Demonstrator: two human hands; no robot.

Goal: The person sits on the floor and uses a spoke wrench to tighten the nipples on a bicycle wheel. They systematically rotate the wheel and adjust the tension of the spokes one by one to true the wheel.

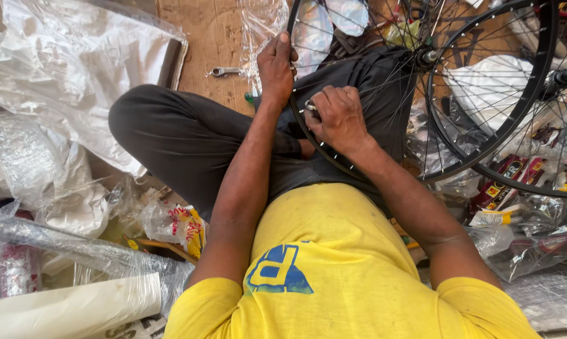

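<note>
I sit cross-legged in dark trousers and a yellow shirt with a black spoked bicycle wheel (421,169) resting on my lap. My left hand (276,66) grips the wheel's rim at its left side, thumb pointing up. Just right of it, my right hand (337,116) is closed around a small metal tool (310,105) pressed against the rim where the spokes meet it. The wheel's hub (429,56) sits above my right knee.
A second black wheel (547,63) overlaps the first at the right. A small spanner (226,71) lies on cardboard (202,37) ahead. Crumpled clear plastic wrap (57,63) and white sheets fill the left. Printed packets (503,182) and plastic bags lie at the right.
</note>
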